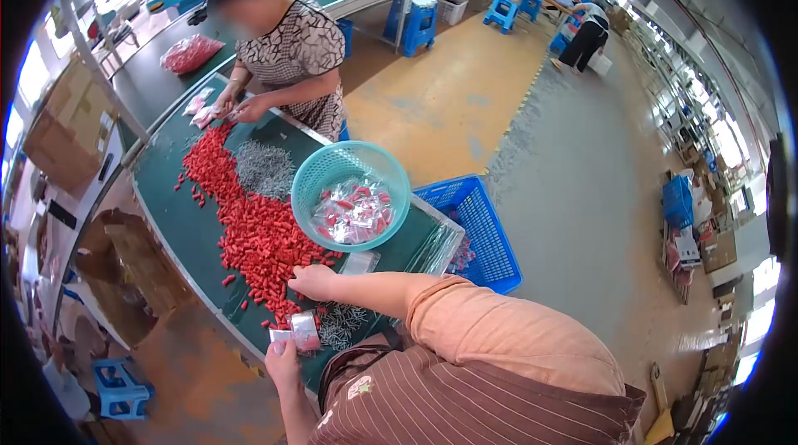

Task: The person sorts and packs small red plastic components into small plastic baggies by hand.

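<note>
At the near end of the green work table (pixel 154 196), my left hand (pixel 284 364) pinches a small clear plastic bag (pixel 281 334) between thumb and fingers. Beside it lies another small bag (pixel 306 331) with red pieces inside. My right hand (pixel 313 283) is at the near edge of a long heap of red plastic wall plugs (pixel 258 237). Its fingers are curled together, and their tips and anything between them are too small to make out. Grey screws (pixel 342 324) lie loose between my hands and my body.
A turquoise basket (pixel 397 171) of filled bags stands on the table. More grey screws (pixel 264 169) are heaped beyond. Across the table, a co-worker (pixel 287 46) handles small bags (pixel 202 108). A blue crate (pixel 499 258) stands by the table's right side; a blue stool (pixel 122 387) stands lower left.
</note>
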`<action>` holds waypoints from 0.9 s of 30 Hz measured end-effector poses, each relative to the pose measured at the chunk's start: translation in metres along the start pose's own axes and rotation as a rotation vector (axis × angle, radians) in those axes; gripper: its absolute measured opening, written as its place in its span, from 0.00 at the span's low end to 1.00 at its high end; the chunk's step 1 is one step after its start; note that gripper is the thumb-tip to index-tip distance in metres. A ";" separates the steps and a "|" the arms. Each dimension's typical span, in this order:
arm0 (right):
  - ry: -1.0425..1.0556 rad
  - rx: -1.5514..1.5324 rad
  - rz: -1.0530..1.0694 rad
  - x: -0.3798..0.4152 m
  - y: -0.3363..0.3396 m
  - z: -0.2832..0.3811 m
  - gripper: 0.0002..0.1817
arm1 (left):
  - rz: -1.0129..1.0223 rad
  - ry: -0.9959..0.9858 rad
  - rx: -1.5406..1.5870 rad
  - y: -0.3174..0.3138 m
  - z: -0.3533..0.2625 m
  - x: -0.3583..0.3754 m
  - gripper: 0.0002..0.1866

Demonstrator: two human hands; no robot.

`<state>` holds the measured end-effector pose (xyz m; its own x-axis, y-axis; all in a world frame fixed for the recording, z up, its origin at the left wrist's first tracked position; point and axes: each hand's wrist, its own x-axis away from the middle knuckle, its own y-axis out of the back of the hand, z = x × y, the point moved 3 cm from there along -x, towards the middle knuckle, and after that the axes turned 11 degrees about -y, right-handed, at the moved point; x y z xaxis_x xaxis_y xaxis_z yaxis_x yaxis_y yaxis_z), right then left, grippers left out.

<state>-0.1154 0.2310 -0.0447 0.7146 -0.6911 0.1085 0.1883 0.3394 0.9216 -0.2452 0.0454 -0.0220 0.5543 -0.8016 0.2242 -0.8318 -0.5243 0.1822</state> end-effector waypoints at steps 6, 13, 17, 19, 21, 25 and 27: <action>-0.161 -0.104 0.005 0.016 -0.008 -0.018 0.10 | 0.063 0.038 0.065 -0.014 -0.005 -0.001 0.05; -0.201 -0.244 -0.103 0.041 0.022 -0.014 0.11 | 0.090 0.054 0.010 -0.016 -0.013 0.000 0.04; -0.062 -0.526 -0.084 0.045 0.057 0.003 0.15 | 0.092 -0.111 0.087 -0.033 -0.033 0.005 0.06; -0.107 -0.843 0.040 0.054 0.057 0.015 0.16 | 0.084 -0.133 -0.291 -0.030 -0.050 0.009 0.11; -0.176 -1.035 0.260 0.069 0.078 0.031 0.14 | -0.028 -0.360 -0.352 -0.037 -0.061 0.011 0.09; -0.114 -0.812 0.189 0.086 0.091 0.041 0.14 | -0.036 -0.297 -0.292 -0.051 -0.060 0.014 0.08; -0.058 -0.636 0.098 0.090 0.093 0.044 0.15 | -0.028 -0.387 -0.299 -0.054 -0.059 0.016 0.07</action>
<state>-0.0631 0.1728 0.0673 0.7145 -0.6650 0.2174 0.4991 0.7022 0.5078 -0.1898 0.0780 0.0281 0.4775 -0.8663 -0.1470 -0.7410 -0.4869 0.4625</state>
